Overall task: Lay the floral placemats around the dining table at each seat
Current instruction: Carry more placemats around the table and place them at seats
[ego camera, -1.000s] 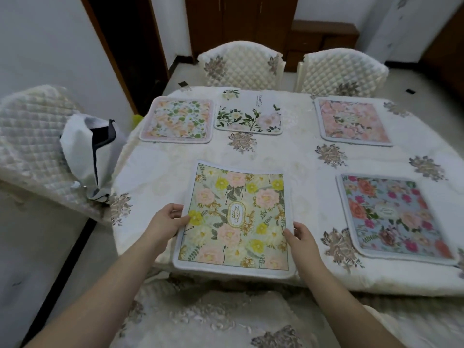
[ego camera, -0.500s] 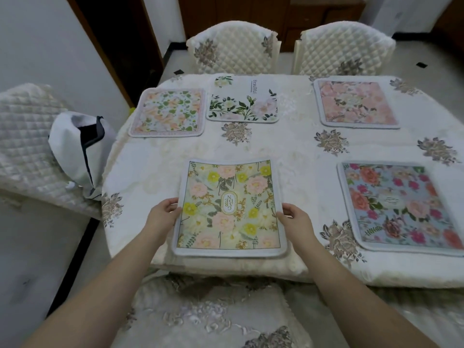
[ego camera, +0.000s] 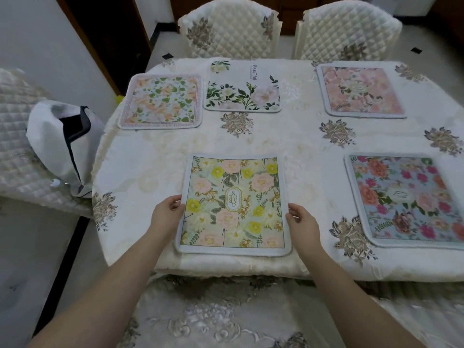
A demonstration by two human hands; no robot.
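A placemat with yellow and pink flowers [ego camera: 234, 204] lies flat on the dining table [ego camera: 296, 146], by its near edge in front of me. My left hand [ego camera: 167, 213] pinches the mat's left edge and my right hand [ego camera: 302, 223] pinches its right edge. Four more floral placemats lie on the cloth: a peach and green one [ego camera: 160, 101] at the far left, a white one with green leaves [ego camera: 242, 87] beside it, a pink one [ego camera: 361, 90] at the far right, and a blue one with red flowers [ego camera: 406, 199] at the near right.
Two quilted chairs [ego camera: 229, 28] [ego camera: 349, 28] stand at the far side. A third chair [ego camera: 15, 146] on the left carries a white and black cloth [ego camera: 60, 139]. The seat of a near chair [ego camera: 213, 315] is under my arms.
Both hands have slid the yellow and pink placemat a little farther onto the table; it overhung the near edge before and now lies fully on the cloth. My view has tipped downward.
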